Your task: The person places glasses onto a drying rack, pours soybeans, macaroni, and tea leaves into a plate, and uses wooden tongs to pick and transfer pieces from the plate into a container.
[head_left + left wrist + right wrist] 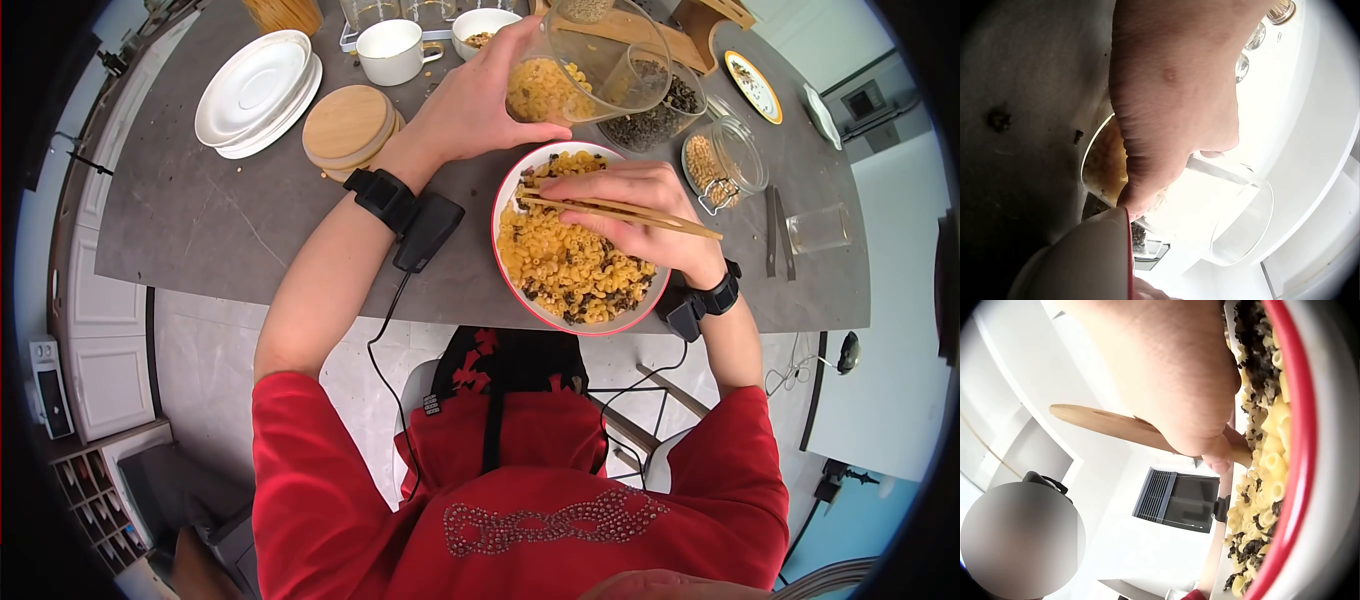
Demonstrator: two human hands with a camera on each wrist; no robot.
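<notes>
A white bowl with a red rim (585, 331) is full of yellow elbow pasta (575, 255) mixed with dark seeds. Over it, my right hand (645, 200) pinches wooden tongs (672, 219), their tips at the pasta near the bowl's left side. My left hand (478, 105) grips a clear glass jar (622, 88) just behind the bowl, thumb on the near side. More pasta (545, 90) lies in the bottom of that jar. In the left wrist view, the thumb is close to the rim of the bowl (1085, 262).
Right of the jar stands a container of dark seeds (650, 110), beside an open clip-top jar (740, 155) of kernels. Dark tongs (780, 235) and a glass (820, 228) lie farther right. Stacked plates (255, 90), round wooden lids (348, 125) and a white cup (390, 55) stand left.
</notes>
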